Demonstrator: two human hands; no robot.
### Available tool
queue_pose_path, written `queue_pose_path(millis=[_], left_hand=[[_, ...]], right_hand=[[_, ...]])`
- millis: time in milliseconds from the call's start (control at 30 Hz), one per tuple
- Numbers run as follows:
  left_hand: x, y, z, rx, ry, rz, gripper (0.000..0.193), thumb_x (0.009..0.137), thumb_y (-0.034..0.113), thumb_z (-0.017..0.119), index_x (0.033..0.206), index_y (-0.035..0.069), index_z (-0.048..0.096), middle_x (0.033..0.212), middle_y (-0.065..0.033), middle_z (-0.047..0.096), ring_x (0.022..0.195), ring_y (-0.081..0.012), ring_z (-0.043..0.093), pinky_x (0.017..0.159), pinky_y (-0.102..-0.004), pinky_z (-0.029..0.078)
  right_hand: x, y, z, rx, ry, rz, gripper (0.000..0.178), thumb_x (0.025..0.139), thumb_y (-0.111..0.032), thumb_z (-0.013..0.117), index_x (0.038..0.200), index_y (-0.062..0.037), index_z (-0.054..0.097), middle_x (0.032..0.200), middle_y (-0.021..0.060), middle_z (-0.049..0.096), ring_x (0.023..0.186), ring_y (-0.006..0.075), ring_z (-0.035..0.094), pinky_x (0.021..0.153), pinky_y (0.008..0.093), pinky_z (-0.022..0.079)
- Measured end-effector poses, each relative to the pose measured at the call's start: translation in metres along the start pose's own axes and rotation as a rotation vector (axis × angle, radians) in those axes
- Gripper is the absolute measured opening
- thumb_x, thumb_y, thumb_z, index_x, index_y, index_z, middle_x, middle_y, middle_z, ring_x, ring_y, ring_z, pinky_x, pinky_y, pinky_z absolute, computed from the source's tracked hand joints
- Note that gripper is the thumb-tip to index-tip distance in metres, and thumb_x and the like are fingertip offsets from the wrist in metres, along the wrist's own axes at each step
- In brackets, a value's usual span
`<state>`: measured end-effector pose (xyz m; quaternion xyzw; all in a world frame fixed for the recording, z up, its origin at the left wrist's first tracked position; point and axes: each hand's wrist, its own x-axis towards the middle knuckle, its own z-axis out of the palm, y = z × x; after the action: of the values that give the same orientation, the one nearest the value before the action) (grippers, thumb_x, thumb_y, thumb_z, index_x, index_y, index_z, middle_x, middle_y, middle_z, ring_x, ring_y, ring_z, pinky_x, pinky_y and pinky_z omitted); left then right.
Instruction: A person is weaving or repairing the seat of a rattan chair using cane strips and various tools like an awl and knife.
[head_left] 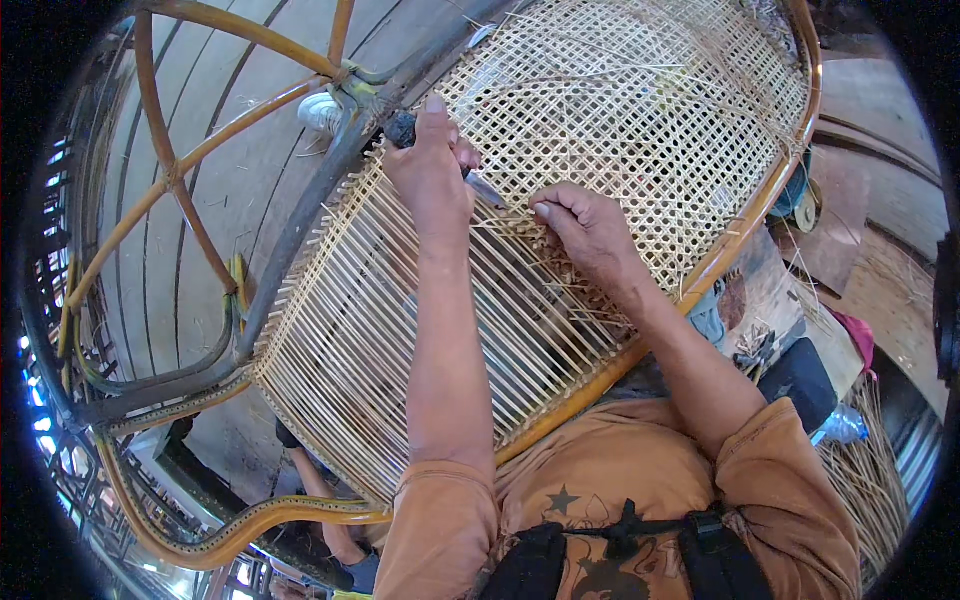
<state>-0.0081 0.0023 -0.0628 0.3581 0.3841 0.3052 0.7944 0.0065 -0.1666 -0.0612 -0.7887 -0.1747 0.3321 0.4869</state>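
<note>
My left hand (pixel 428 165) is closed round a pointed tool with a black handle (pixel 400 128). The tool's metal blade (pixel 486 190) reaches down to the edge of the woven cane mesh (pixel 600 110). My right hand (pixel 588 232) pinches at that same edge, thumb against fingers, just right of the blade tip. A thin cane strand seems to be between them, but it is too small to make out surely. Below the mesh, parallel cane strands (pixel 350 320) run across the frame with gaps between them. A glossy rattan frame (pixel 735 255) borders the panel.
Curved rattan poles (pixel 170 170) and a dark frame bar (pixel 300 240) stand at the left. Loose strands lie over the mesh. Another person's arm (pixel 325 490) shows at the lower left; a white shoe (pixel 320 114) is beyond the bar. Cane bundles (pixel 865 460) lie at the right.
</note>
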Motion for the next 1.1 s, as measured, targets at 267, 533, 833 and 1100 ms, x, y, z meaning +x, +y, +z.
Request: queue_pose_path(millis=[267, 533, 833, 1100], left_hand=[[-0.006, 0.003, 0.001, 0.006, 0.006, 0.022, 0.024, 0.084, 0.017, 0.066, 0.074, 0.004, 0.049, 0.059, -0.0027, 0.046, 0.042, -0.0113, 0.042, 0.039, -0.0260, 0.038], [-0.001, 0.003, 0.003, 0.022, 0.020, -0.020, 0.023, 0.084, 0.017, 0.065, 0.073, 0.005, 0.049, 0.057, -0.0018, 0.045, 0.041, -0.0113, 0.041, 0.039, -0.0261, 0.037], [-0.021, 0.000, -0.011, -0.125, 0.242, 0.077, 0.025, 0.087, 0.022, 0.063, 0.075, 0.006, 0.047, 0.057, -0.0016, 0.042, 0.044, -0.0122, 0.044, 0.039, -0.0277, 0.039], [-0.008, 0.000, -0.012, -0.134, 0.137, -0.006, 0.022, 0.085, 0.020, 0.065, 0.079, 0.007, 0.049, 0.058, -0.0011, 0.044, 0.043, -0.0125, 0.044, 0.040, -0.0276, 0.040]], right_hand=[[0.002, 0.007, 0.000, 0.003, 0.024, -0.082, 0.014, 0.086, -0.010, 0.055, 0.096, -0.0045, 0.063, 0.081, 0.0121, 0.063, 0.071, 0.0240, 0.062, 0.067, 0.0314, 0.049], [0.001, 0.007, 0.000, -0.015, 0.030, -0.158, 0.014, 0.090, -0.007, 0.054, 0.100, -0.0033, 0.064, 0.076, 0.0006, 0.061, 0.064, 0.0058, 0.054, 0.058, 0.0204, 0.046], [0.001, 0.001, 0.000, 0.068, 0.018, -0.017, 0.015, 0.090, -0.008, 0.055, 0.101, -0.0031, 0.064, 0.078, 0.0003, 0.062, 0.065, 0.0056, 0.054, 0.059, 0.0205, 0.046], [0.001, 0.002, -0.001, 0.054, 0.040, 0.003, 0.011, 0.084, -0.010, 0.060, 0.094, -0.0053, 0.063, 0.080, 0.0084, 0.061, 0.070, 0.0179, 0.059, 0.066, 0.0285, 0.047]])
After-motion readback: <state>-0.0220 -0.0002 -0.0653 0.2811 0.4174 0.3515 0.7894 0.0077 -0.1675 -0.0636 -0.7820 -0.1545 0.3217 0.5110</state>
